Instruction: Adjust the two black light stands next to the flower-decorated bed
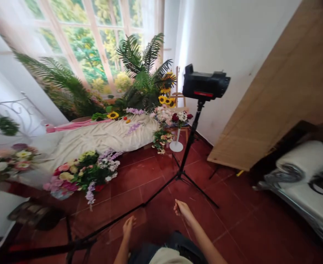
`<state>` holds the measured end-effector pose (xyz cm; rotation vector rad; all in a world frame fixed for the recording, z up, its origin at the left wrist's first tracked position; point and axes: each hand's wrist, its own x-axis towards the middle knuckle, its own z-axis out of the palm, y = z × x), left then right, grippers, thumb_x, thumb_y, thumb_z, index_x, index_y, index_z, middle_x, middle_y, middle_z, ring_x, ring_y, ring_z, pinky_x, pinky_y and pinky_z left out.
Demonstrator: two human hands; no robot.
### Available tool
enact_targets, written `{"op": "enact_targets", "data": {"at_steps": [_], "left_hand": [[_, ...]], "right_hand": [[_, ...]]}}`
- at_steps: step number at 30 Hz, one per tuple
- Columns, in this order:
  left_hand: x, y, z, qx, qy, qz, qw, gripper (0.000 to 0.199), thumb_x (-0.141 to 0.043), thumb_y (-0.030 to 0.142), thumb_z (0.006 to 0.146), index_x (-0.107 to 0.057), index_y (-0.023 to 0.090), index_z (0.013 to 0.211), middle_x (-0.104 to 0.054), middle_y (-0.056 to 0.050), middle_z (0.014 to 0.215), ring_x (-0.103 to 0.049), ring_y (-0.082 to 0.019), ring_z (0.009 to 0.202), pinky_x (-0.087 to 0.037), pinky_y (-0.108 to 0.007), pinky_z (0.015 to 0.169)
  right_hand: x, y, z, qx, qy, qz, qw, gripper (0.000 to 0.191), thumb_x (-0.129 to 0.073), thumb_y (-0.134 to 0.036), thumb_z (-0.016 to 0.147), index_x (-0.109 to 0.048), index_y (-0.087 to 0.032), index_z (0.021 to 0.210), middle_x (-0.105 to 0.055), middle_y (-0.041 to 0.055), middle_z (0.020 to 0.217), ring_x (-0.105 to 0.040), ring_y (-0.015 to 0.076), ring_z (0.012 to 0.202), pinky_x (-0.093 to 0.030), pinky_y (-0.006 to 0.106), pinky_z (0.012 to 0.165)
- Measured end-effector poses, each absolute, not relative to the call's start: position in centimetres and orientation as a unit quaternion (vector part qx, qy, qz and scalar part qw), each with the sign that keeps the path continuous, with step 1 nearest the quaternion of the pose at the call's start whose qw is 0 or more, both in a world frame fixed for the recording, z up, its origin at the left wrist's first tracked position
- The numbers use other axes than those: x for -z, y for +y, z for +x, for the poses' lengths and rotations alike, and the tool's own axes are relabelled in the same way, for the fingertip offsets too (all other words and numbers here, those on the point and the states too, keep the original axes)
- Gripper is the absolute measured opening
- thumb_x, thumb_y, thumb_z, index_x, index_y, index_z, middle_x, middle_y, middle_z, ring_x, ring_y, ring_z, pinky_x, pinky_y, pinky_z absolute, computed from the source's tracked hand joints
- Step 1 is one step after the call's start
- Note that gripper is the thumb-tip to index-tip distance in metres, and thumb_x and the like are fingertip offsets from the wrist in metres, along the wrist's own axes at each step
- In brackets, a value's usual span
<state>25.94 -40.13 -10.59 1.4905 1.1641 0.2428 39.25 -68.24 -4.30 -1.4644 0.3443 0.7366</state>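
Observation:
My left hand [129,224] hovers low in front of my body, fingers curled in, and I see nothing in it. A black pole [117,222] runs across the floor view just beyond it; no contact can be made out. To the right, my right hand [182,209] is also closed, with no object visible in the fingers. It is nearest to the tripod light stand [189,150], whose legs spread over the floor a short way ahead. On top of that stand sits a black studio light [204,83] with a red stripe.
A bench draped in cream cloth [103,135] bears artificial flowers below a window backdrop [90,40]. A bouquet [87,170] stands before it, and a palm plant [145,69] behind. A tan panel [260,95] leans at right, near a table with wrapped rolls [301,161]. Red tiles [233,227] cover the floor.

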Motion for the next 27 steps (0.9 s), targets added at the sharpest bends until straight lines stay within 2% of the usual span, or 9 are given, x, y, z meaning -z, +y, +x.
{"op": "enact_targets", "data": {"at_steps": [3,7,12,17,22,24,27], "left_hand": [[11.1,-48.5,35.1,-0.011,0.395,0.626,0.673,0.024,-0.071,0.040,0.053,-0.060,0.020,0.060,-0.066,-0.004,0.060,-0.067,-0.025,0.069,-0.053,-0.037,0.065],[8.1,-55.0,46.3,0.012,0.257,0.673,0.694,0.034,-0.069,0.045,0.057,-0.063,0.014,0.069,-0.067,-0.007,0.066,-0.065,-0.021,0.068,-0.052,-0.034,0.064],[2.0,-57.7,58.5,-0.020,0.101,0.703,0.704,0.034,-0.063,0.044,0.066,-0.064,0.012,0.079,-0.067,-0.009,0.076,-0.063,-0.017,0.071,-0.050,-0.031,0.070],[-3.7,-59.5,69.5,-0.088,0.001,0.709,0.699,0.030,-0.064,0.033,0.069,-0.061,0.013,0.091,-0.065,-0.011,0.091,-0.062,-0.015,0.081,-0.047,-0.033,0.083],[-8.5,-62.8,77.8,-0.138,-0.028,0.690,0.710,0.047,-0.070,0.022,0.064,-0.053,0.016,0.107,-0.059,-0.012,0.111,-0.058,-0.016,0.098,-0.043,-0.034,0.091],[-9.8,-64.3,79.9,-0.137,-0.052,0.683,0.715,0.047,-0.070,0.022,0.063,-0.053,0.017,0.107,-0.060,-0.010,0.111,-0.057,-0.017,0.101,-0.042,-0.033,0.092],[-10.9,-66.1,82.1,-0.125,-0.067,0.680,0.719,0.039,-0.069,0.026,0.064,-0.056,0.017,0.100,-0.063,-0.007,0.100,-0.060,-0.016,0.089,-0.046,-0.032,0.085]], "right_hand": [[3.0,-73.8,42.6,-0.312,0.194,-0.595,0.714,0.031,-0.052,-0.044,0.077,-0.048,-0.018,0.061,-0.058,-0.0022,0.057,-0.050,0.0055,0.043,-0.038,0.017,0.046],[0.6,-78.4,47.4,-0.307,0.236,-0.494,0.779,0.024,-0.050,-0.036,0.082,-0.047,-0.019,0.066,-0.058,-0.0033,0.060,-0.051,0.0052,0.046,-0.040,0.016,0.049],[-2.0,-80.4,53.4,-0.320,0.238,-0.409,0.821,0.021,-0.048,-0.032,0.085,-0.047,-0.019,0.067,-0.059,-0.0034,0.060,-0.052,0.0058,0.046,-0.041,0.017,0.050],[-3.9,-80.1,60.2,-0.311,0.213,-0.367,0.851,0.021,-0.047,-0.030,0.086,-0.048,-0.019,0.069,-0.059,-0.0033,0.058,-0.051,0.0059,0.045,-0.039,0.016,0.047],[-6.4,-79.0,68.5,-0.301,0.165,-0.342,0.875,0.024,-0.043,-0.030,0.088,-0.047,-0.019,0.067,-0.059,-0.0030,0.056,-0.051,0.0061,0.045,-0.038,0.016,0.045],[-7.4,-78.9,71.7,-0.310,0.129,-0.285,0.898,0.026,-0.042,-0.031,0.088,-0.047,-0.018,0.066,-0.058,-0.0028,0.055,-0.050,0.0065,0.044,-0.039,0.016,0.044],[-8.6,-78.9,75.7,-0.326,0.087,-0.197,0.920,0.028,-0.040,-0.034,0.088,-0.050,-0.018,0.067,-0.057,-0.0020,0.052,-0.049,0.0076,0.042,-0.040,0.017,0.043]]}}
